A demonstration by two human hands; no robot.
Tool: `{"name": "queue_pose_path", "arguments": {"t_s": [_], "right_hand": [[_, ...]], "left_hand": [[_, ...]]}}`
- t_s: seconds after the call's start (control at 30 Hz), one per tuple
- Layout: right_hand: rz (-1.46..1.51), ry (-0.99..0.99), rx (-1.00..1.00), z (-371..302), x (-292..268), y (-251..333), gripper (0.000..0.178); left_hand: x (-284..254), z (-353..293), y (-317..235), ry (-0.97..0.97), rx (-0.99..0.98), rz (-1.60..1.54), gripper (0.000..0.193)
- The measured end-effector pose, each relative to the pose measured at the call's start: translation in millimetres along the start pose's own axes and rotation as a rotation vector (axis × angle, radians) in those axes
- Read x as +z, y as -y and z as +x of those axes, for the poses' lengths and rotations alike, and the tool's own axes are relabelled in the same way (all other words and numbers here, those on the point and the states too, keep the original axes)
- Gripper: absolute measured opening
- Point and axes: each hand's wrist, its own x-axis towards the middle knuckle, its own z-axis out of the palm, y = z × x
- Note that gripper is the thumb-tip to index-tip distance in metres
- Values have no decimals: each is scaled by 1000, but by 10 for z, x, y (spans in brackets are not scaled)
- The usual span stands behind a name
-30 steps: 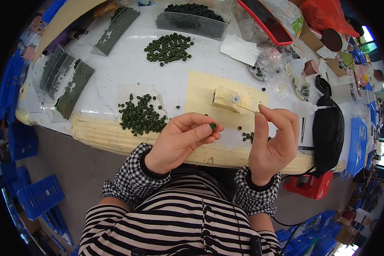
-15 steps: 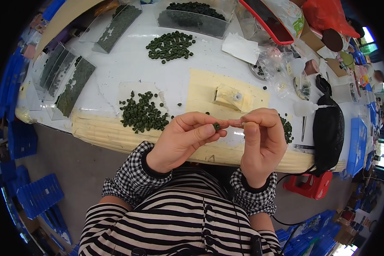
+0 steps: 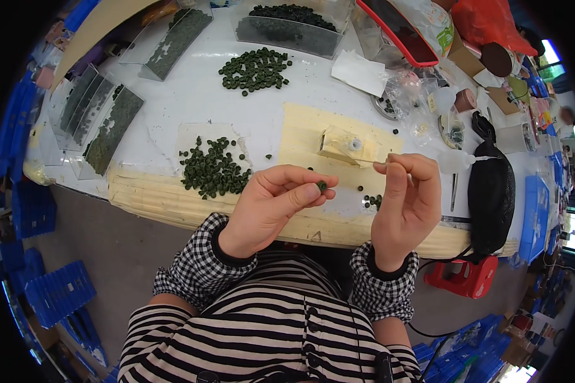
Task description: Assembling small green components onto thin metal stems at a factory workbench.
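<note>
My left hand pinches a small dark green ring-like piece between thumb and fingertips, its hole turned toward the right. Apart from it, my right hand is closed in a pinch on a thin stick-like tool, whose tip lies by a cream taped block. A small pale nozzle stands up from that block, which rests on a yellow sheet. To the left of my hands lies a loose pile of green pieces. Several more green pieces lie partly behind my right hand.
Another green pile lies farther back, near clear bins of pieces. White tissue, a red-cased phone, a white squeeze bottle, tweezers and a black bag crowd the right. A red stool stands below.
My right hand has drawn away to the right and slightly up with the thin tool, off the green piece. My left hand stays nearly in place, still pinching that piece.
</note>
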Motion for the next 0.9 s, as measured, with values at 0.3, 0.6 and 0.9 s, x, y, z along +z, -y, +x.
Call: {"name": "queue_pose_path", "arguments": {"t_s": [0.3, 0.6, 0.9], "right_hand": [[-477, 137, -208, 100, 63, -260, 17], [-138, 274, -68, -190, -23, 110, 32], [72, 348, -1, -294, 24, 90, 38]], "left_hand": [[75, 7, -114, -131, 539, 837, 19], [109, 21, -129, -160, 642, 971, 21], [163, 9, -145, -125, 607, 931, 21]]}}
